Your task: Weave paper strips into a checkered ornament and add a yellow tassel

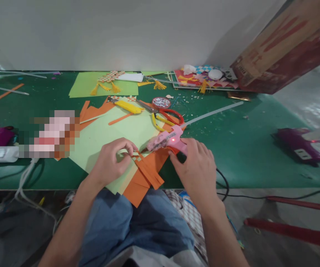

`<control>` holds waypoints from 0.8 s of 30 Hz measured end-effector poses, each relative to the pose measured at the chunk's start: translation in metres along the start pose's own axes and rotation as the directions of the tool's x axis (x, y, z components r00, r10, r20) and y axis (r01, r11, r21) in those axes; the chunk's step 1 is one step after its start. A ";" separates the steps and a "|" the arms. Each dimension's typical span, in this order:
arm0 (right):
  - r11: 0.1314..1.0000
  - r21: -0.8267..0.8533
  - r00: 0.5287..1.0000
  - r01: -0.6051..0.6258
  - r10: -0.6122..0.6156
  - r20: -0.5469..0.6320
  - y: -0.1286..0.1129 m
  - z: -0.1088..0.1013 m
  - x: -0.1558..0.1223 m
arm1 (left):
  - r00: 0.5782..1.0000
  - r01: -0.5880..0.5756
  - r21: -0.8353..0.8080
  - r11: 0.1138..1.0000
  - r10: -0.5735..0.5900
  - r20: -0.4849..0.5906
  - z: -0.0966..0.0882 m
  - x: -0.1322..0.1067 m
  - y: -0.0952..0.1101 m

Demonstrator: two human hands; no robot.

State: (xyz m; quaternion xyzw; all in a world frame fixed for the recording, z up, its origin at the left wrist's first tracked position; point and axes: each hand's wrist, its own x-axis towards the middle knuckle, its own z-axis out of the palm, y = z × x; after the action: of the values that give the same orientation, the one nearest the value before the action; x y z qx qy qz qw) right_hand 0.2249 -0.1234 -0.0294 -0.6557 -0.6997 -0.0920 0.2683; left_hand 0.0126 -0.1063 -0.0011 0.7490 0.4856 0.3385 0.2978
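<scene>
My right hand (197, 167) grips a pink hot glue gun (167, 139), its small red light lit and a long translucent glue stick (212, 114) sticking out of the back. The gun's nozzle points left, close to a small weave of orange and pale green paper strips (145, 167). Pinched between my left thumb and fingers (115, 159) is the weave's upper left end, where a pale strip curls. Orange sheets (137, 193) and pale green sheets (104, 129) of paper lie beneath. Whether the nozzle touches the paper I cannot tell.
Beyond the sheets lie a yellow utility knife (128, 106), red-handled scissors (172, 115) and a small round dish (161, 102). Woven pieces with yellow tassels (115, 88) rest farther back. Purple power strips (306, 146) sit at both sides. A black cord (248, 196) runs right.
</scene>
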 end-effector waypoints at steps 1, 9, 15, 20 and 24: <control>1.000 -0.003 1.000 0.005 -0.005 0.001 0.000 0.000 0.000 | 1.000 -0.005 0.001 1.000 0.005 0.000 0.000 0.000 0.000; 1.000 -0.005 1.000 0.024 -0.024 0.002 -0.001 0.000 0.000 | 1.000 -0.015 -0.013 1.000 0.015 0.001 0.000 0.001 0.000; 1.000 0.000 1.000 0.026 -0.026 0.010 0.000 -0.001 0.000 | 1.000 -0.005 -0.012 1.000 0.005 0.005 0.001 0.000 -0.001; 1.000 0.009 1.000 0.019 -0.019 0.013 -0.001 -0.002 0.000 | 1.000 0.009 -0.013 1.000 -0.008 0.005 0.001 0.001 0.002; 1.000 0.013 1.000 0.012 -0.012 0.016 -0.001 -0.003 0.000 | 1.000 0.025 -0.008 1.000 -0.025 0.006 0.001 0.001 0.000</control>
State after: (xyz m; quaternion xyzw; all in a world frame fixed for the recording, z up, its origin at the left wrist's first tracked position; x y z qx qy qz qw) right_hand 0.2243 -0.1248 -0.0264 -0.6504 -0.7065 -0.0839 0.2661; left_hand 0.0137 -0.1058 -0.0018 0.7424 0.4929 0.3346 0.3065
